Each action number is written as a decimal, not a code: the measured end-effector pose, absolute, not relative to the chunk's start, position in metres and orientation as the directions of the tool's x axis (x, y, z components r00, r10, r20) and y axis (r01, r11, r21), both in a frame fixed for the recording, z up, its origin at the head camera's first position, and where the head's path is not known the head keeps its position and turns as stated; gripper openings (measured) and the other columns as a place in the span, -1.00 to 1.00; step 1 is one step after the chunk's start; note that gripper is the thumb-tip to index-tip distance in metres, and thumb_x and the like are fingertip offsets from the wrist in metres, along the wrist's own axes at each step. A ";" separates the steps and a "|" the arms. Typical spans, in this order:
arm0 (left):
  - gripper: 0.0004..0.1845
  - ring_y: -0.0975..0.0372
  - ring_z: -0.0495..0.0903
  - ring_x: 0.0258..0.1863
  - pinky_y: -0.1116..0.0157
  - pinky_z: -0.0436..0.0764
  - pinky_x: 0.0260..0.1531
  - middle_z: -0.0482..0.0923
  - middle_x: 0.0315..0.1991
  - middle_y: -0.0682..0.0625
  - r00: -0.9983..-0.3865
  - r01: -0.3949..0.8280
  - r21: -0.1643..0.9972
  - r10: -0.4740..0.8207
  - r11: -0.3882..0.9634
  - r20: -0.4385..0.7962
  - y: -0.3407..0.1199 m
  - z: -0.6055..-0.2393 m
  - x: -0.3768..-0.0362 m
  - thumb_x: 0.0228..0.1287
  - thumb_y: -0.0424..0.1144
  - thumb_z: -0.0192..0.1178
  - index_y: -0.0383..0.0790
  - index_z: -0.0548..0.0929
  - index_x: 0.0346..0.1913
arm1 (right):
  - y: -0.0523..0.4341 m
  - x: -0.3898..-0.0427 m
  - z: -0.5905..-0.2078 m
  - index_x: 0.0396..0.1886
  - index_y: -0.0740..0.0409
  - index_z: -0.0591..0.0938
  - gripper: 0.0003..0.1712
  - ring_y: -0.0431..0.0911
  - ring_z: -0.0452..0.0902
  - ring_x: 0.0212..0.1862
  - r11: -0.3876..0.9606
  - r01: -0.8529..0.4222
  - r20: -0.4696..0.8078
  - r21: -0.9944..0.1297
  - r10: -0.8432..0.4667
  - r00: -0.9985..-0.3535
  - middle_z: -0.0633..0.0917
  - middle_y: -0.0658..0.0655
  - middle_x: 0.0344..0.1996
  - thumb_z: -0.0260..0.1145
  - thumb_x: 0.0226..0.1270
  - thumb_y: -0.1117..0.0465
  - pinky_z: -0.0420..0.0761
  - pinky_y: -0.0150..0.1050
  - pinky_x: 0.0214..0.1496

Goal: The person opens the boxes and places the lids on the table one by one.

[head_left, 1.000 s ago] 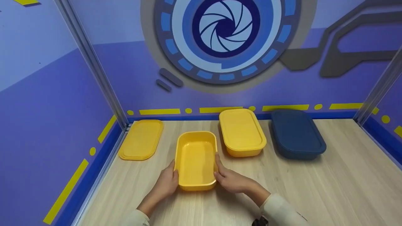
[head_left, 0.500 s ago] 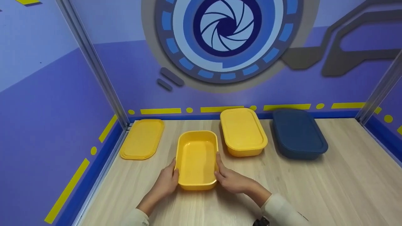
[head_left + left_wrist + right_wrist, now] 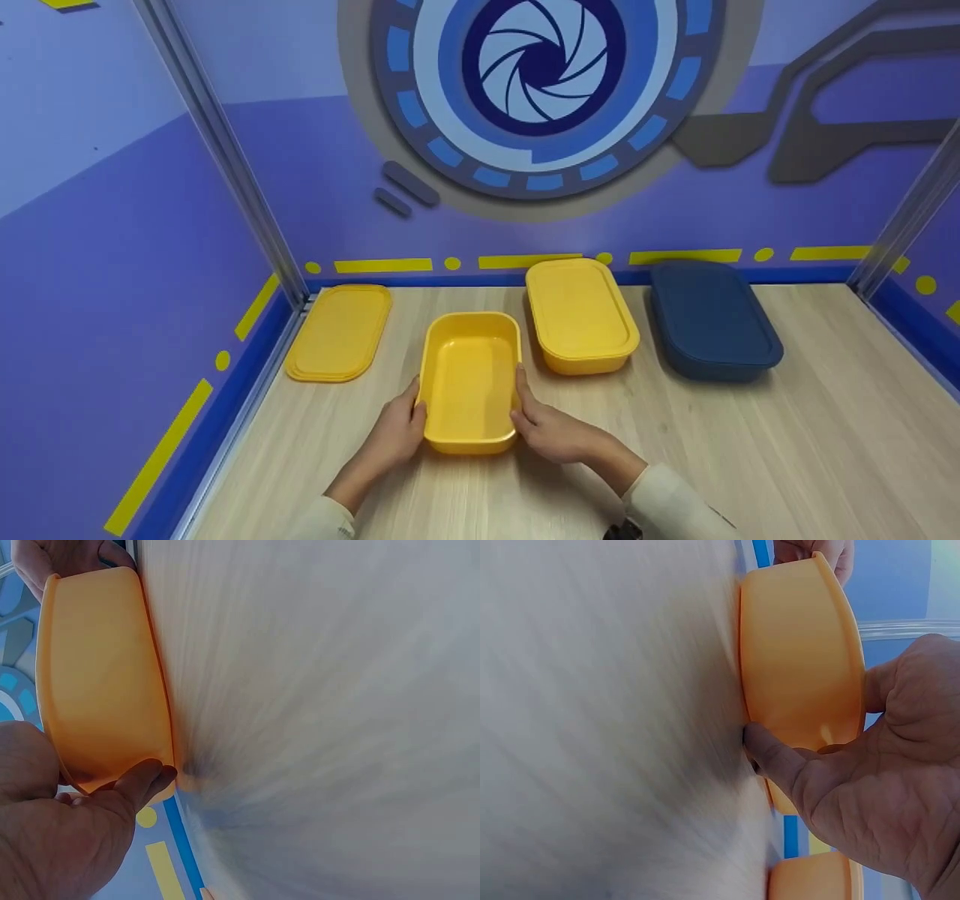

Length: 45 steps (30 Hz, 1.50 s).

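A yellow food container (image 3: 469,367) without a lid sits upright on the table, its inside bare. My left hand (image 3: 397,429) grips its left side near the front, thumb at the rim and fingers along the outer wall. On the opposite side, my right hand (image 3: 555,431) holds the container the same way. In the left wrist view, the fingertips of the left hand (image 3: 75,840) reach down the wall close to the tabletop. The right wrist view has the right hand (image 3: 885,795) at the near corner. A loose yellow lid (image 3: 341,334) lies flat to the left.
Behind and right of the held container stands a yellow container with its lid on (image 3: 581,311). Farther right is a dark blue lidded container (image 3: 712,319). Printed panels (image 3: 300,165) wall in the wooden table (image 3: 840,427) at the back and sides.
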State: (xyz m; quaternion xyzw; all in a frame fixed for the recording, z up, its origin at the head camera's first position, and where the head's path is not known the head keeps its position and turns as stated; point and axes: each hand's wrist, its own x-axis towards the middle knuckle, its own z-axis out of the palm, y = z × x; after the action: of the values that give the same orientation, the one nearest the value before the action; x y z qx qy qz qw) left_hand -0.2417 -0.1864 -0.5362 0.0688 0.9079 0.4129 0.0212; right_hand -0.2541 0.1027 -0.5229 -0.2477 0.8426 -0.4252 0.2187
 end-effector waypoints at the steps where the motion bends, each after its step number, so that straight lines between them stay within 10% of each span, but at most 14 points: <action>1: -0.40 -0.10 0.45 0.56 -0.19 0.39 0.55 0.36 0.59 -0.32 -0.990 0.107 0.753 0.141 0.650 0.019 -0.186 -0.536 -0.242 0.69 -0.34 -0.09 -0.40 0.16 0.67 | 0.103 -0.254 -0.523 0.71 0.22 -0.51 -0.08 0.26 -0.04 0.75 0.515 -0.233 -0.156 -0.825 -0.604 -0.781 -0.13 0.46 0.73 -0.13 0.82 0.05 -0.03 0.31 0.75; 45: -0.41 -0.13 0.47 0.54 -0.18 0.43 0.52 0.42 0.54 -0.37 -0.993 0.101 0.749 0.113 0.655 0.035 -0.191 -0.535 -0.249 0.67 -0.36 -0.09 -0.45 0.19 0.64 | 0.095 -0.262 -0.521 0.69 0.29 -0.52 -0.07 0.29 -0.11 0.75 0.502 -0.259 -0.132 -0.825 -0.617 -0.776 -0.25 0.46 0.73 -0.13 0.82 0.04 -0.07 0.31 0.75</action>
State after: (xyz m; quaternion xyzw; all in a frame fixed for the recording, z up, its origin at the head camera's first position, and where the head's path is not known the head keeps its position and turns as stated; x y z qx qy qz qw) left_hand -0.2487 -0.1905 -0.5353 0.0588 0.9096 0.4112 0.0071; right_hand -0.2621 0.0951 -0.5207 -0.2606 0.8407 -0.4255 0.2104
